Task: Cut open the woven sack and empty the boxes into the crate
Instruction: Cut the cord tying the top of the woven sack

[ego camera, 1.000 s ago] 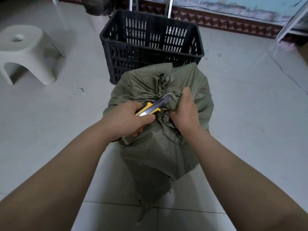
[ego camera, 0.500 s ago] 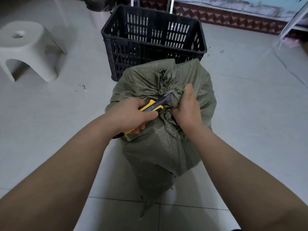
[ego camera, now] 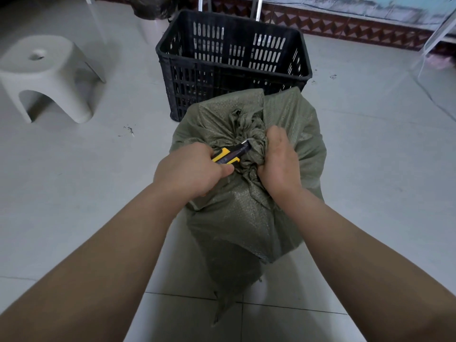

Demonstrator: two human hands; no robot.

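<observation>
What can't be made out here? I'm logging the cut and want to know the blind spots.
All in the head view:
- Boxes: hidden inside the closed woven sack.
- Knife blade tip: buried in the bunched sack neck beside the right hand.
- Knife handle: covered by the left hand.
- Crate floor: too dark to read.

We see L hand (ego camera: 190, 170) grip utility knife (ego camera: 230, 154) at sack (ego camera: 246, 206) neck mid-frame; R hand (ego camera: 278, 161) clamps neck; crate (ego camera: 232, 62) above.

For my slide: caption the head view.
Left hand cuts the green sack's tied neck with a utility knife; right hand grips it.
</observation>
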